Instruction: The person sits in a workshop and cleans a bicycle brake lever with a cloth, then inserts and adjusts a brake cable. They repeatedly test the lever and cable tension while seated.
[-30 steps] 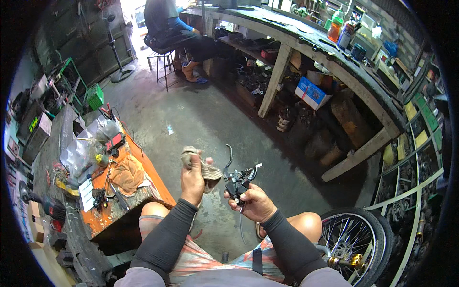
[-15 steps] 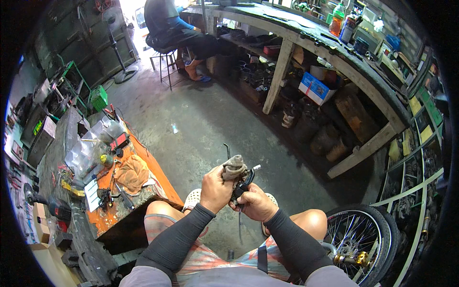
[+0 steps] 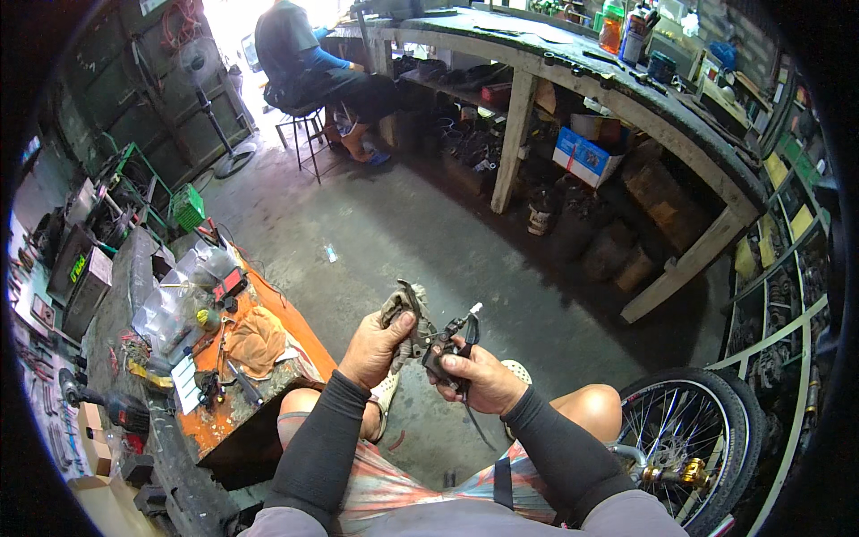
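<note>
Brake lever (image 3: 447, 340) gripped by right hand (image 3: 479, 380), rag (image 3: 403, 318) by left hand (image 3: 374, 347).

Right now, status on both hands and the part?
Left hand grips rag against black brake lever. Right hand holds lever. Nothing blocking.

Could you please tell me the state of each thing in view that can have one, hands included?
Left hand: closed on the rag.
Rag: bunched, pressed to the brake lever.
Right hand: closed on the brake lever.
Brake lever: held above the lap, thin cable hanging down.
Wheel: upright beside the right knee.
Orange table: cluttered with tools and a cloth.
Stool: occupied by a seated person.
</note>
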`<state>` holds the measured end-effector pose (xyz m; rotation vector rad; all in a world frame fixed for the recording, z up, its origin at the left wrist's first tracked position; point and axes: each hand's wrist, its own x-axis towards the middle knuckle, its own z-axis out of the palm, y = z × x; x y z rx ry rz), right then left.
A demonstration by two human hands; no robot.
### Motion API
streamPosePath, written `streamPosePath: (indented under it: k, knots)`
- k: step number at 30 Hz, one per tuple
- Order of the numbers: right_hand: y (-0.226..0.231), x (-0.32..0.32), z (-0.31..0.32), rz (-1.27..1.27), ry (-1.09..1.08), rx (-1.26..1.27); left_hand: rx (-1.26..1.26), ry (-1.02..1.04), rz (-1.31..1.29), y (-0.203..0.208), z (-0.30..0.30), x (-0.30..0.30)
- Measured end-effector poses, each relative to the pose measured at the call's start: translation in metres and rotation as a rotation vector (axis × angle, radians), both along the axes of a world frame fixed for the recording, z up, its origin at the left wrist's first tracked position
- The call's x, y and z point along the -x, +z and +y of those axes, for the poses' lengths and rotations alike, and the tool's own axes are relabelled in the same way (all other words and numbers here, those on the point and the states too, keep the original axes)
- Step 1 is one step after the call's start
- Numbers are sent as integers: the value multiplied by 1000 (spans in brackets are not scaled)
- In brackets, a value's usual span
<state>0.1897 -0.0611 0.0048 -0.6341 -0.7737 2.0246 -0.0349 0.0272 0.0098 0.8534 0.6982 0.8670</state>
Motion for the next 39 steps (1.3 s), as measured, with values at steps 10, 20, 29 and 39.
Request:
streamPosePath:
  k: [10,20,29,39]
  knots:
    - [9,4,-6,63,-163,98,-63,105,-187,13,-15,-21]
    - [20,-4,-4,8,-27,111,-67,79,-22,14,-13,-11]
    - [17,-4,-2,71,-91,105,-356,208,-17,8,-21,-20]
    - [13,-9,-2,247,-70,238,-368,21,-34,14,-26,-22]
